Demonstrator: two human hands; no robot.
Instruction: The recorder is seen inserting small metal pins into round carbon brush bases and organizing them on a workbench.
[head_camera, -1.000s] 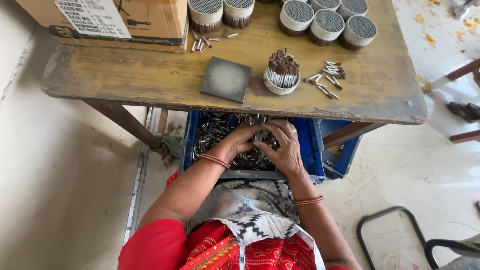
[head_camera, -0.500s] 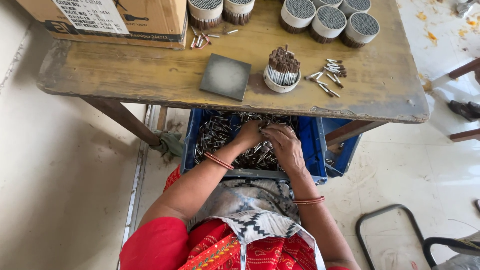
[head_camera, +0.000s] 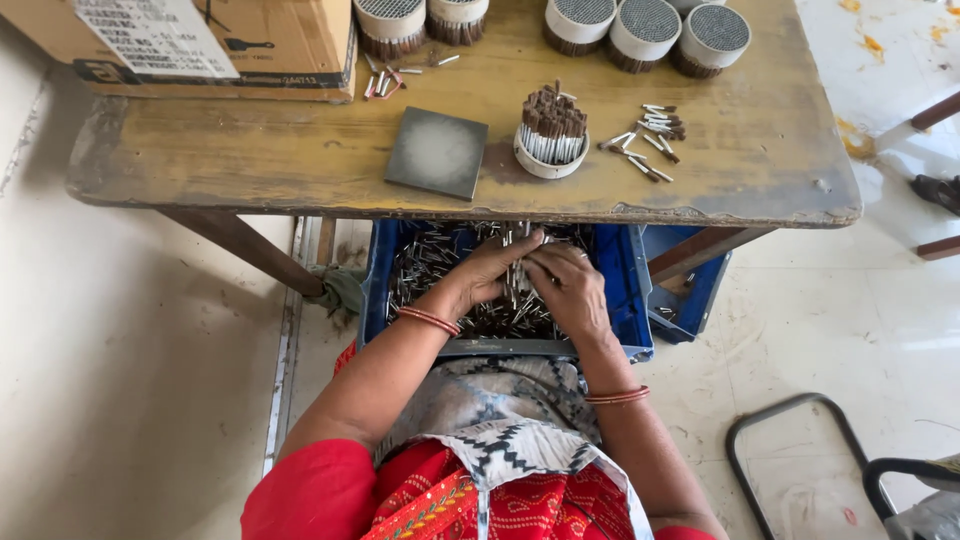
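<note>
A bunch of thin sticks (head_camera: 517, 280) is pinched between the left hand (head_camera: 487, 272) and right hand (head_camera: 570, 290), gathered over the blue crate (head_camera: 630, 290) under the desk (head_camera: 250, 160).

Bright, even daylight; sharp focus.

The worn yellow wooden table (head_camera: 250, 150) roofs the far half of the blue plastic crate (head_camera: 630, 290) beneath it, so entry is only at the near side. The table's slanted legs flank the crate. On the table, bare wood lies left of the grey square plate (head_camera: 437, 152).
</note>
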